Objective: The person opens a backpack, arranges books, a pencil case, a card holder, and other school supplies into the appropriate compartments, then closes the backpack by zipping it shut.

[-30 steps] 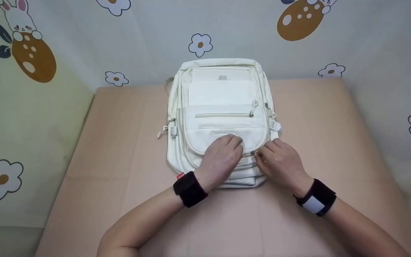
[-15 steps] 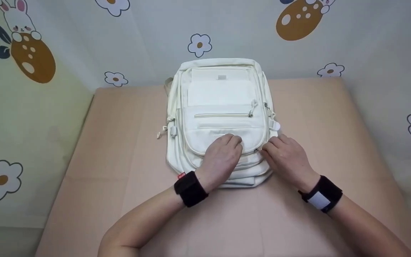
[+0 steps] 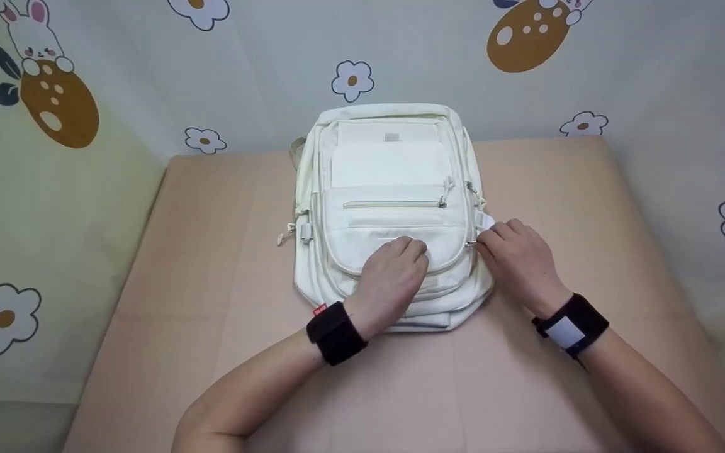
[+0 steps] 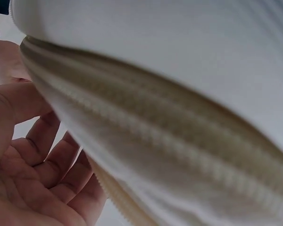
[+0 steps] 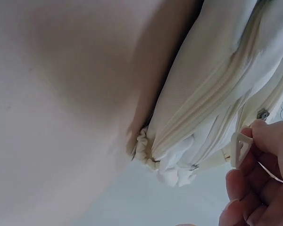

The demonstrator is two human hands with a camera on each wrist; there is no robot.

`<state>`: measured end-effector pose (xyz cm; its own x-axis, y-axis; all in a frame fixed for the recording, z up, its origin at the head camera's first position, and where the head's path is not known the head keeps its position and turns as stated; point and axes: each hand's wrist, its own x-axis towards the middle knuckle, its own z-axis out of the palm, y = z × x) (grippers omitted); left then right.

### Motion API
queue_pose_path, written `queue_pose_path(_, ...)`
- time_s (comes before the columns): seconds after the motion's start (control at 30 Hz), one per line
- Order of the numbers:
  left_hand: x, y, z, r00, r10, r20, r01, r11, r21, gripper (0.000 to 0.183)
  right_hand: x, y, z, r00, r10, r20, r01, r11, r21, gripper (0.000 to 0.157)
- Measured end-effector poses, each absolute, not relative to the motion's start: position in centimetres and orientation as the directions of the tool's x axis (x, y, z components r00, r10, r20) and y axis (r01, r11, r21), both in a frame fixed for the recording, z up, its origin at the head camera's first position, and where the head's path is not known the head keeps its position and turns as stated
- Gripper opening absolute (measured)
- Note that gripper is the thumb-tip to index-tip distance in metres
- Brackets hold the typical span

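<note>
A cream backpack (image 3: 394, 163) lies front side up on the table. My left hand (image 3: 391, 277) grips the lower front of the bag, its fingertips hidden from the head view. In the left wrist view, the thumb and curled fingers of the left hand (image 4: 42, 160) are at the fabric edge, beside a long line of zipper teeth (image 4: 151, 134). At the bag's right side, my right hand (image 3: 523, 267) pinches a zipper pull. That cream looped zipper pull (image 5: 239, 148) shows between thumb and fingers in the right wrist view, near the metal slider (image 5: 263, 114).
A tan surface (image 3: 211, 302) surrounds the bag on the table. Behind it hangs a pale cloth (image 3: 274, 75) printed with flowers and rabbits. A second zipper (image 3: 394, 204) crosses the bag's front, and a strap cord (image 3: 285, 234) sticks out at its left.
My right hand has moved right and up around the bag's lower right corner, carrying the zipper pull and slider along the seam. The left hand stays in the same place.
</note>
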<state>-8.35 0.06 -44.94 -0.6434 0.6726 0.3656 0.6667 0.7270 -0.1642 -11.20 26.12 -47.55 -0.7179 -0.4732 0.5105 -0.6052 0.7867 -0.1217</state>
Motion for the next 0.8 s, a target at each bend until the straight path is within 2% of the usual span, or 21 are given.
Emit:
queue_pose_path(0.2,-8.2,0.4,-44.1,-0.655,0.673,0.344,0.661,0.731,-0.169,0.014,-11.0,25.9,-47.8,-0.71,-0.433,0.555,-0.626,0.75,-0.216,0.012)
queue_pose_path(0.33,-8.1,1.2,-43.2,-0.658,0.675,0.334,0.66,0.73,-0.178,0.01,-11.0,25.8,-47.6,-0.695,-0.449,0.562,-0.634,0.751,-0.184,0.015)
queue_pose_path(0.57,-8.5,3.8,-42.3,-0.634,0.705,0.317,0.684,0.703,-0.195,0.007,-11.0,25.6,-47.6,-0.687,-0.439,0.578,-0.616,0.774,-0.144,0.011)
queue_pose_path(0.8,-9.5,5.5,-42.8,-0.693,0.663,0.283,0.613,0.748,-0.252,0.006,-11.0,25.6,-47.3,-0.673,-0.425,0.606,-0.616,0.775,-0.141,0.008)
